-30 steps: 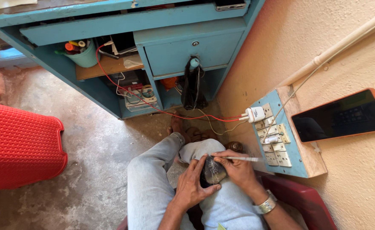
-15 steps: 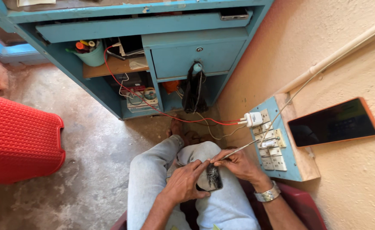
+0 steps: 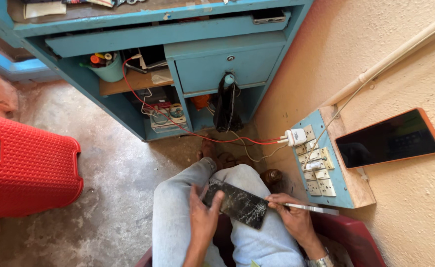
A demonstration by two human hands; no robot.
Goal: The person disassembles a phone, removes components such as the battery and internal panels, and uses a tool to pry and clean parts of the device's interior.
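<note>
Sitting before the blue desk (image 3: 143,29), you hold the cracked dark phone (image 3: 237,203) on your lap, your left hand (image 3: 202,217) closed around its edge, your right hand (image 3: 291,215) pinching a thin metal tool (image 3: 309,207) at its corner.

Up top, a blue wooden desk (image 3: 212,66) with a keyed drawer, and a green cup of pens (image 3: 106,66) tucked on its open shelf. A red cable (image 3: 187,129) snakes from the shelf across to a white plug (image 3: 295,136) on the blue switchboard (image 3: 321,170) mounted on the peach wall. Just beside that board, an orange-edged dark screen (image 3: 389,138). A black bag (image 3: 226,106) hangs under the drawer. Far left, a red plastic stool (image 3: 24,170) on bare concrete floor (image 3: 108,193).
</note>
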